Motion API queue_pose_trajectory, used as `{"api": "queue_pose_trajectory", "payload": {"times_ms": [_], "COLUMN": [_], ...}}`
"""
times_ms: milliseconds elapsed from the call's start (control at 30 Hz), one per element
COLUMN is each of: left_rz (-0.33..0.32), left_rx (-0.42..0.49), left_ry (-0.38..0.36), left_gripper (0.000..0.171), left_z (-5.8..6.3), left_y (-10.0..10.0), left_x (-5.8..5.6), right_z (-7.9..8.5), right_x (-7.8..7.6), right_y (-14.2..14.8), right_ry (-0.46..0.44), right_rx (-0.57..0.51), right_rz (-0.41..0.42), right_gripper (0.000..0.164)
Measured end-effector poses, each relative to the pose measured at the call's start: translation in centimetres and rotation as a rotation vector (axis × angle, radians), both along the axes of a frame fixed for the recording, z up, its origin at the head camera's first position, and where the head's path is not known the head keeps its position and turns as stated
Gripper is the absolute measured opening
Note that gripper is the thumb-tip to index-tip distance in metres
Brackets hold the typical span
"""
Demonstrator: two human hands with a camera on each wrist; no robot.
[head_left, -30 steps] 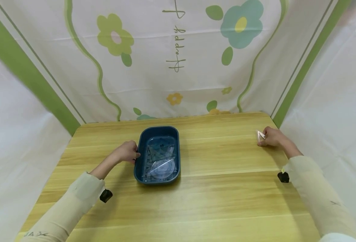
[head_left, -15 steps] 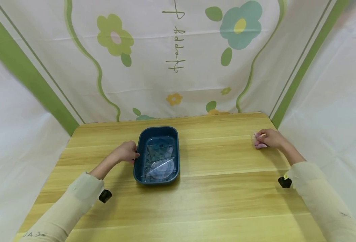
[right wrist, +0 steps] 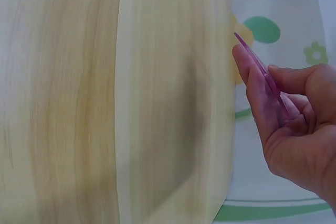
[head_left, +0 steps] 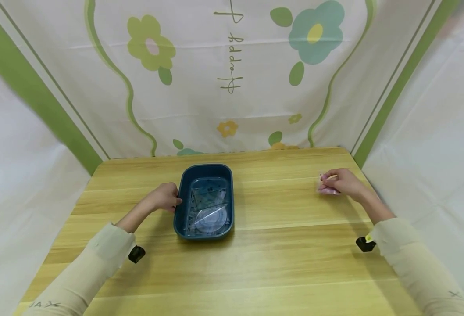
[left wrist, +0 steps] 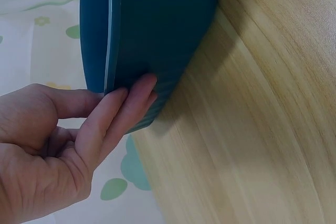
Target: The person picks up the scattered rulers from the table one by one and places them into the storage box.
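Observation:
On the left of the table is a dark blue plastic basin [head_left: 179,232]. A clear protractor [head_left: 212,220] lies in it, over a clear set square [head_left: 206,197] and other see-through pieces. My left hand [head_left: 162,197] pinches the basin's left rim; in the left wrist view the thumb is at the rim and the fingers lie against the outer wall. At the right, my right hand [head_left: 344,182] holds a thin, pinkish see-through set square [head_left: 326,188] between thumb and fingers. It appears edge-on in the right wrist view, raised off the table.
The wooden table [head_left: 271,263] runs up to a white cloth [head_left: 255,105] printed with flowers at the back. White cloth walls with green bands close in both sides. A small black device [head_left: 365,244] hangs by the right wrist, another black device [head_left: 137,254] by the left.
My right hand has moved left from the table's right edge, carrying the set square, which has turned and now looks pinker. The left hand and the basin stay in place.

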State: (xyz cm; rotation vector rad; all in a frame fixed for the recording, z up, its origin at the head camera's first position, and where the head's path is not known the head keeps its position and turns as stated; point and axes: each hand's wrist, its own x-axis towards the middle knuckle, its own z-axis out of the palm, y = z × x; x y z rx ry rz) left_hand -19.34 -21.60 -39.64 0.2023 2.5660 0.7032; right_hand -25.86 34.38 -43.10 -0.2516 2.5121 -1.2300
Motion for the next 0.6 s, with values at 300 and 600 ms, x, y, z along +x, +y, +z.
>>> {"api": "queue_pose_trajectory", "payload": {"times_ms": [300, 600], "left_rz": [0.0, 0.011], "left_rx": [-0.008, -0.005], "left_ry": [0.006, 0.001], "left_gripper": [0.046, 0.044], "left_z": [0.0, 0.1], "left_y": [0.0, 0.1], "left_x": [0.0, 0.0], "right_z": [0.6, 1.0], "right_x": [0.8, 1.4], "right_y": [-2.5, -5.0], "right_ry": [-0.025, -0.021], "right_rx": [-0.047, -0.091], "right_rz": [0.023, 0.055], "right_gripper": [0.032, 0.025]}}
